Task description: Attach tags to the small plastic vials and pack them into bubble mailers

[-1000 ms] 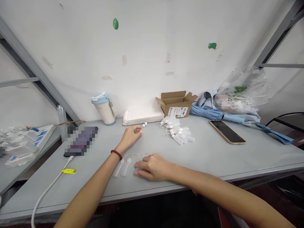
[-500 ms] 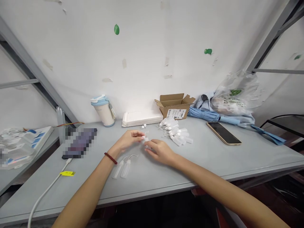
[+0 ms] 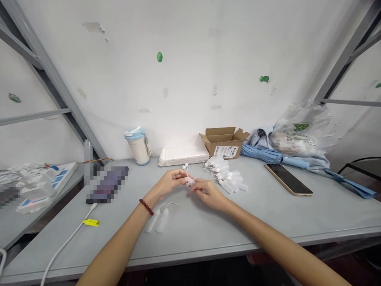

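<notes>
Head view, starting at the near edge of the counter [image 3: 208, 238]: two translucent dropper bottles [image 3: 151, 222] [image 3: 162, 221] lie side by side, set in from that edge, nozzles pointing away and thin white strands curling off to the right. The left wrist, with its dark red bead bracelet [image 3: 146, 207], is just beyond them.

Farther in, the left hand [image 3: 167, 183] and right hand [image 3: 212, 194] meet over the middle of the counter. Their fingers pinch one small bottle [image 3: 190, 181] between them, the left at its white upper end, the right at its body. Its long axis seems to slant down toward the right hand, though the fingertips hide much of it. Neither hand is plainly nearer; both touch it. A strip of grey surface shows between this grip and the near edge.

To the right of the right hand, a loose heap of bottles [image 3: 228, 175] lies close by, with a phone [image 3: 288, 179] beyond its right side. Left of the left hand is a blurred dark device [image 3: 108, 185]. Just past the fingers are small white tips [image 3: 185, 166], then stacked white trays [image 3: 183, 156], with a tumbler [image 3: 138, 149] to their left and an open cardboard box [image 3: 226, 143] to their right, near the wall [image 3: 187, 119].
</notes>
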A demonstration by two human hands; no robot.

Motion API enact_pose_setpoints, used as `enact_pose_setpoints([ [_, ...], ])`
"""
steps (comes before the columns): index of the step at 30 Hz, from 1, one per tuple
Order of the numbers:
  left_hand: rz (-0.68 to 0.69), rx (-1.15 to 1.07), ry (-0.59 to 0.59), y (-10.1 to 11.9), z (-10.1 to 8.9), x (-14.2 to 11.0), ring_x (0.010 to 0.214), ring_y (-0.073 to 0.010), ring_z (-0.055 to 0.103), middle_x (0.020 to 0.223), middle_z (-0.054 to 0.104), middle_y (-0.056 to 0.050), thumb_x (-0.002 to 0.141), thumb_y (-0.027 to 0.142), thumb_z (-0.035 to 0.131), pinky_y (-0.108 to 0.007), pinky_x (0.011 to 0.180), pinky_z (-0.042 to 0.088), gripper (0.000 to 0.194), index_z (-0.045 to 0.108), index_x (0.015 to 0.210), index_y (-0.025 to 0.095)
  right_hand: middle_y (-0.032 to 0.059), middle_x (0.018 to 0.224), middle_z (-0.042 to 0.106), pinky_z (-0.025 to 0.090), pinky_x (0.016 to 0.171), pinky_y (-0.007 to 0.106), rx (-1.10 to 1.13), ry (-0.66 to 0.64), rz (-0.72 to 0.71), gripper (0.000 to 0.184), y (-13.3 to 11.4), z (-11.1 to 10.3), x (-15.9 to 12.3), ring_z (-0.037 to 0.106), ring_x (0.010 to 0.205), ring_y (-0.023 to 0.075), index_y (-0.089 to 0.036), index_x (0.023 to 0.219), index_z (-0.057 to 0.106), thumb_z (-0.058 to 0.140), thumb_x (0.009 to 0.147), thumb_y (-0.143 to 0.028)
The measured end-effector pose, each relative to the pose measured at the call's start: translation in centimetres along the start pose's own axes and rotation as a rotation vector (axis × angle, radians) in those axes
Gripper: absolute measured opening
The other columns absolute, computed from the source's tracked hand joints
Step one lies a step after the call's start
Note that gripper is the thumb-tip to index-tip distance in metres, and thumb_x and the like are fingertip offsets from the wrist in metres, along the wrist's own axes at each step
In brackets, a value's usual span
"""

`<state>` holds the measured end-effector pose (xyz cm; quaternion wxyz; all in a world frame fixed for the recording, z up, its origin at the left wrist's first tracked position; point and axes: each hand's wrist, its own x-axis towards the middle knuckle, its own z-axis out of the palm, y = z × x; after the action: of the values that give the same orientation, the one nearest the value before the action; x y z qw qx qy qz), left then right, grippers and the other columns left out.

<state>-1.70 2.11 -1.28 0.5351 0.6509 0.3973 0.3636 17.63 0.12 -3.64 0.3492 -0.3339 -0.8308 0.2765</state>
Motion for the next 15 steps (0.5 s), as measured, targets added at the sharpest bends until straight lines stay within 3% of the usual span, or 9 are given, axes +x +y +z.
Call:
enact_pose_setpoints([
  [9, 0.02, 0.094, 0.068, -0.1, 0.0, 0.1, 0.087, -0.0213, 0.062, 0.096, 0.07, -0.009, 0.064, 0.036, 0.073, -0.034, 0.082, 0.046, 0.023, 0.07, 0.074, 0.015, 0.0005, 0.077, 0.062, 0.036, 0.067, 0.025, 0.239, -0.066, 0.189, 0.025, -0.1, -1.3, 0.4, 0.051, 0.069, 0.0115, -0.017, 0.072, 0.065, 0.041, 0.079, -0.013],
  [12, 0.048, 0.098, 0.047, -0.2, 0.2, 0.1, 0.087, -0.0211, 0.061, 0.093, 0.069, -0.009, 0.065, 0.037, 0.072, -0.034, 0.082, 0.046, 0.025, 0.069, 0.077, 0.015, 0.0003, 0.074, 0.061, 0.035, 0.063, 0.024, 0.428, -0.064, 0.272, 0.022, 0.4, -1.2, 0.6, 0.047, 0.064, 0.0107, -0.017, 0.07, 0.062, 0.042, 0.076, -0.015],
  [15, 0.061, 0.077, 0.062, -0.2, 0.4, 0.0, 0.089, -0.0215, 0.061, 0.095, 0.069, -0.008, 0.064, 0.037, 0.073, -0.035, 0.082, 0.047, 0.027, 0.068, 0.08, 0.015, 0.0012, 0.076, 0.061, 0.031, 0.054, 0.023, 0.757, -0.068, 0.384, 0.013, 0.6, -1.0, 0.6, 0.039, 0.054, 0.0081, -0.017, 0.07, 0.058, 0.046, 0.075, -0.02],
])
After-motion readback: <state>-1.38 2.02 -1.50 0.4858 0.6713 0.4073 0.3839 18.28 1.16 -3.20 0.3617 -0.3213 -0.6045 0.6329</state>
